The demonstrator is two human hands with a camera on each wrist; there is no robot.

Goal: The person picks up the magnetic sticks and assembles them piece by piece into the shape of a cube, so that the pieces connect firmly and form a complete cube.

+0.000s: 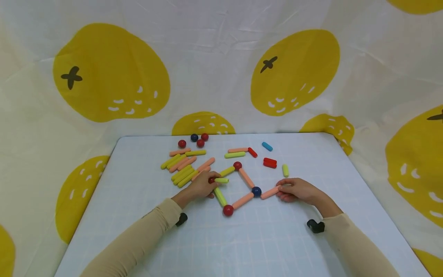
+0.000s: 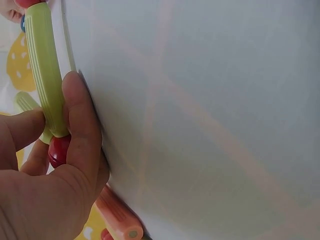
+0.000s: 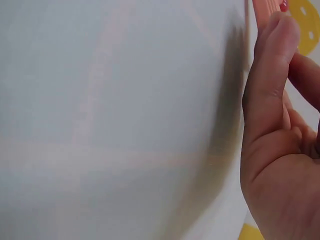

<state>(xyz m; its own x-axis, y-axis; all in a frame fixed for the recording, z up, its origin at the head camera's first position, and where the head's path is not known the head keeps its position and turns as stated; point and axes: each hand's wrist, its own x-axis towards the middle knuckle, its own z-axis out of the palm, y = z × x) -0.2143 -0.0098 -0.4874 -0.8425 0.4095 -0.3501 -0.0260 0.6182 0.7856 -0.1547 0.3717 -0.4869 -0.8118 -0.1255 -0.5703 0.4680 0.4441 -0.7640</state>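
Observation:
A four-sided outline of plastic rods and balls lies mid-table. My left hand (image 1: pixel 201 185) pinches a yellow-green rod (image 2: pixel 44 65) beside the red ball (image 2: pixel 59 150) at the left corner. Another light green rod (image 1: pixel 221 180) sticks out from that corner. The near corner has a red ball (image 1: pixel 228 210), the far corner another red ball (image 1: pixel 237 165), and the right corner a dark blue ball (image 1: pixel 256 191). Thumb and fingers of my right hand (image 1: pixel 294 190) pinch the outer end of a salmon rod (image 1: pixel 270 192), whose other end is at the blue ball; whether they join is unclear.
Several yellow and salmon rods (image 1: pixel 183 175) lie left of the outline. Loose balls (image 1: pixel 200 143) sit near the far edge. Short red rods (image 1: pixel 270 163), a blue rod (image 1: pixel 267 146) and a green rod (image 1: pixel 285 170) lie at the back right.

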